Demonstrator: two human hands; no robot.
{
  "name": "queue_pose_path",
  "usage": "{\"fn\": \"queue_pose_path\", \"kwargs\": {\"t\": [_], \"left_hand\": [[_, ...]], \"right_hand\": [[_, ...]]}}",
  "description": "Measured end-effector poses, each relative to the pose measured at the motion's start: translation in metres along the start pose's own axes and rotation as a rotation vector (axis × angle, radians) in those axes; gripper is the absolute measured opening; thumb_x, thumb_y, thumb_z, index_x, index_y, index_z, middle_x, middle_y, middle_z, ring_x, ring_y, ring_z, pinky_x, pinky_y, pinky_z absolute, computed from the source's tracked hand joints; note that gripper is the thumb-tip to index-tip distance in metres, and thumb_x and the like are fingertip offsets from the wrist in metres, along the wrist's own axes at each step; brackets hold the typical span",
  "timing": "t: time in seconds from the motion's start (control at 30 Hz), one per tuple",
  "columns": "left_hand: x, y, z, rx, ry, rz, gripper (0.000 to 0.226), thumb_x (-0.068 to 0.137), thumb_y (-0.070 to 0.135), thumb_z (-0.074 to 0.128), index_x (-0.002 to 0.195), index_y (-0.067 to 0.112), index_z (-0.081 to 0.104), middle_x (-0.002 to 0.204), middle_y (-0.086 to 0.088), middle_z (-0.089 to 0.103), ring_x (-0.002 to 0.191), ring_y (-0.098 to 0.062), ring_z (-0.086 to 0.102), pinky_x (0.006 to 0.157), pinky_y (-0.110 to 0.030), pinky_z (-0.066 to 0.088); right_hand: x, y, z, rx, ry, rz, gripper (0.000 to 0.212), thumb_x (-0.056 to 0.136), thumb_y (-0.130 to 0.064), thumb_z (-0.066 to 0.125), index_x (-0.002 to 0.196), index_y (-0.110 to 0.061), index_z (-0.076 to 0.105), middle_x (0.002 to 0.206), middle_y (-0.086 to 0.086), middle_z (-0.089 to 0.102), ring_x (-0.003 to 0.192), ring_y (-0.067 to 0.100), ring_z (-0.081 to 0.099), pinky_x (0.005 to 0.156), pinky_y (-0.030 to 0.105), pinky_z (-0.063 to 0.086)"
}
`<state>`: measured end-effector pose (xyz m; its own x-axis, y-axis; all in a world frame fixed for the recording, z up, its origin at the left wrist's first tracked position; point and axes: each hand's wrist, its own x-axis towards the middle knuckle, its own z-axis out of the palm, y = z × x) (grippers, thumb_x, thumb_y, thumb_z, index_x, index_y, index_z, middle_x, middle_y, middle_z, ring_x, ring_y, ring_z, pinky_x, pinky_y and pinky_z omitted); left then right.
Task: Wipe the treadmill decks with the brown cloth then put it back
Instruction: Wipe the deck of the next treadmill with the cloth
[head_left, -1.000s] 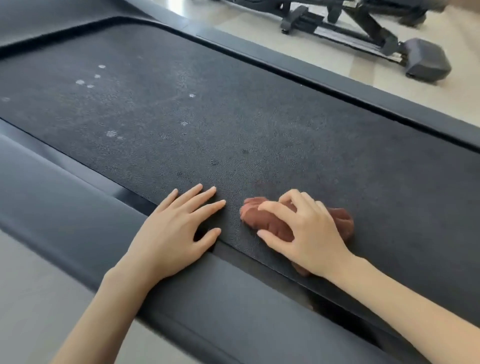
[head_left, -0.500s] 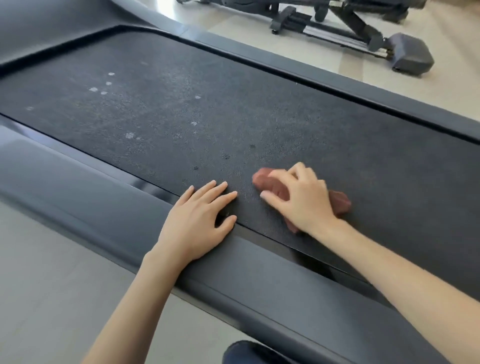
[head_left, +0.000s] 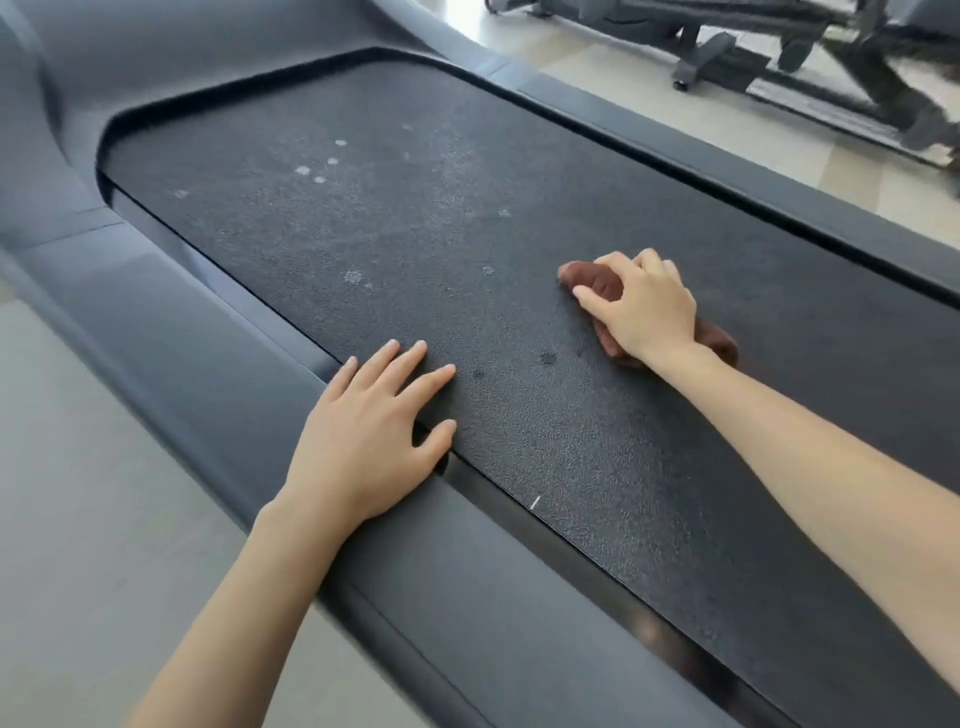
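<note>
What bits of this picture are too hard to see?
Head view only:
- brown cloth: mostly hidden under the right hand.
- treadmill belt: its right end is cut off by the picture's edge.
- exercise machine behind: blurred, cut off at the top.
- The cloth's storage place: out of view.

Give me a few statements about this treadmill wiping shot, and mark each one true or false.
1. The right hand grips the brown cloth on the treadmill belt. True.
2. The left hand holds a second cloth. False: it rests flat, fingers spread, over the belt's edge and the side rail, holding nothing.
3. Pale spots show on the belt left of the cloth. True.
4. The two hands touch. False: bare belt lies between them.
5. Another exercise machine stands on the floor beyond the treadmill. True.
</note>
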<state>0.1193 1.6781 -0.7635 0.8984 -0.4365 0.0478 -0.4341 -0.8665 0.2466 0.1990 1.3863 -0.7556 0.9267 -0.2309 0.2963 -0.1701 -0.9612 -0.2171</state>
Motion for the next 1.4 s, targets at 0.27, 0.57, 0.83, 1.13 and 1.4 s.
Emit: {"fn": "queue_pose_path", "kwargs": {"t": [0.27, 0.57, 0.83, 1.13, 1.4], "left_hand": [[-0.001, 0.002, -0.004, 0.003, 0.027, -0.096, 0.068, 0.081, 0.062, 0.014, 0.144, 0.04, 0.026, 0.154, 0.015, 0.018, 0.144, -0.007, 0.009, 0.118, -0.03, 0.003], [-0.002, 0.004, -0.009, 0.036, -0.017, -0.119, 0.069, 0.08, 0.062, 0.016, 0.143, 0.038, 0.03, 0.153, 0.015, 0.021, 0.143, -0.006, 0.012, 0.118, -0.031, 0.008], [-0.002, 0.006, -0.012, 0.096, -0.021, -0.207, 0.076, 0.078, 0.066, 0.014, 0.146, 0.034, 0.024, 0.154, 0.017, 0.016, 0.144, -0.006, 0.008, 0.118, -0.031, 0.002], [-0.007, 0.006, -0.011, 0.14, -0.07, -0.222, 0.066, 0.085, 0.06, 0.022, 0.147, 0.037, 0.017, 0.155, 0.018, 0.011, 0.143, -0.004, 0.004, 0.118, -0.03, -0.001], [-0.018, 0.003, -0.017, 0.132, -0.109, -0.203, 0.069, 0.081, 0.064, 0.006, 0.146, 0.041, 0.013, 0.154, 0.019, 0.007, 0.143, -0.002, 0.001, 0.118, -0.03, -0.002]], "right_hand": [[-0.003, -0.029, 0.0, 0.116, -0.107, -0.381, 0.038, 0.081, -0.053, 0.061, 0.112, -0.03, 0.062, 0.101, 0.002, 0.053, 0.101, 0.024, 0.052, 0.082, 0.037, 0.046], [-0.099, -0.021, -0.028, 0.306, -0.159, -0.863, 0.032, 0.075, -0.053, 0.061, 0.094, -0.028, 0.069, 0.085, -0.001, 0.056, 0.074, 0.02, 0.053, 0.063, 0.034, 0.046], [0.025, -0.096, 0.021, 0.139, -0.156, -0.517, 0.043, 0.082, -0.058, 0.056, 0.113, -0.029, 0.059, 0.106, 0.003, 0.052, 0.105, 0.024, 0.051, 0.081, 0.034, 0.042], [-0.109, 0.015, -0.044, 0.336, -0.218, -0.962, 0.033, 0.076, -0.054, 0.061, 0.096, -0.029, 0.066, 0.089, 0.0, 0.057, 0.076, 0.023, 0.052, 0.065, 0.035, 0.046], [-0.094, -0.012, -0.029, 0.321, -0.185, -0.908, 0.032, 0.072, -0.055, 0.058, 0.089, -0.03, 0.067, 0.083, -0.001, 0.056, 0.075, 0.022, 0.055, 0.063, 0.034, 0.047]]}}
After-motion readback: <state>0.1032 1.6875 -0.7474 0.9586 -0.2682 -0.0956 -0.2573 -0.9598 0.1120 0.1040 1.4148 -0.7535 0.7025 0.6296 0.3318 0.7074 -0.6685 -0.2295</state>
